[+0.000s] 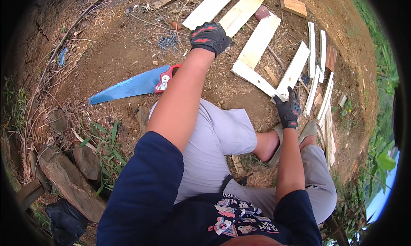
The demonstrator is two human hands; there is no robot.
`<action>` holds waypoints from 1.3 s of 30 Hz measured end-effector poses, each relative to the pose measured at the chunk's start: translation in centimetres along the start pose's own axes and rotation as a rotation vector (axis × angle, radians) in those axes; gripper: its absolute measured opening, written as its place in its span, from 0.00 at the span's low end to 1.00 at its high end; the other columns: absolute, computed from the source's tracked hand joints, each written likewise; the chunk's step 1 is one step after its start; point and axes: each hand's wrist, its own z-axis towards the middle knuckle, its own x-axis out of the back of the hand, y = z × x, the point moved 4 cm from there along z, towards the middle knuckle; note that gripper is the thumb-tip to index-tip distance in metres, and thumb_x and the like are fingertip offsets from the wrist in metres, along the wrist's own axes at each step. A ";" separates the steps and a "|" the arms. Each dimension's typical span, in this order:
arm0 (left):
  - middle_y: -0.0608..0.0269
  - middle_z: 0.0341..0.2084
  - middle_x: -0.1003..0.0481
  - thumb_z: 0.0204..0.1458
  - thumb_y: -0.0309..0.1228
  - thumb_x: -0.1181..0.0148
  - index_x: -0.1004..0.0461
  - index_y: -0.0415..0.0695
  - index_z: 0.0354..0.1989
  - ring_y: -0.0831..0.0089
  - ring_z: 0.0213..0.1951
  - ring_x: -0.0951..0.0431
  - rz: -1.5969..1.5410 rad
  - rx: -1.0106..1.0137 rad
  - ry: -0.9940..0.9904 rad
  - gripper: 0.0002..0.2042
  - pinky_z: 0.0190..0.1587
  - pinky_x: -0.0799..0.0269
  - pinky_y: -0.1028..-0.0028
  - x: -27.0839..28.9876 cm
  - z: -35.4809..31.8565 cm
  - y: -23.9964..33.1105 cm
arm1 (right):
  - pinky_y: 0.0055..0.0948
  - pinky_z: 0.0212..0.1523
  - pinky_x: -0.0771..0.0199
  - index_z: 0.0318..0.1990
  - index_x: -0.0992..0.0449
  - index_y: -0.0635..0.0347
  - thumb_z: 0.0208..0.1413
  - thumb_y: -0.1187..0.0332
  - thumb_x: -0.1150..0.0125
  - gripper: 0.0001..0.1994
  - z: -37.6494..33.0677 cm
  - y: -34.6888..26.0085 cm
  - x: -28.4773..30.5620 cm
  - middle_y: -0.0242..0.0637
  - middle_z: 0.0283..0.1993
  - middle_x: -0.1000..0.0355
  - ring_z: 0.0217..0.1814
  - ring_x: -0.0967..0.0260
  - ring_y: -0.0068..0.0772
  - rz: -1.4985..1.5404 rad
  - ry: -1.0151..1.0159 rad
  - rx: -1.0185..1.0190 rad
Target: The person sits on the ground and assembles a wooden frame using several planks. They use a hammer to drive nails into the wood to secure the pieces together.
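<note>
— Grip check: what do the hands hold?
— Left hand, gloved, is curled shut and empty, on the ground by a plank. Right hand rests loosely closed over a plank end.
— And the saw?
— Flat on the dirt, left of the left forearm, untouched. Its long axis runs left-right, blade tip pointing left, red handle toward the arm.
</note>
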 end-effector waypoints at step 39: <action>0.47 0.52 0.17 0.56 0.58 0.39 0.17 0.42 0.55 0.50 0.54 0.17 -0.014 -0.010 -0.105 0.31 0.58 0.22 0.56 -1.9 0.3 1.8 | 0.44 0.69 0.27 0.74 0.32 0.42 0.55 0.60 0.27 0.37 4.4 -9.1 -5.1 0.40 0.72 0.28 0.70 0.28 0.48 -0.098 -0.321 0.295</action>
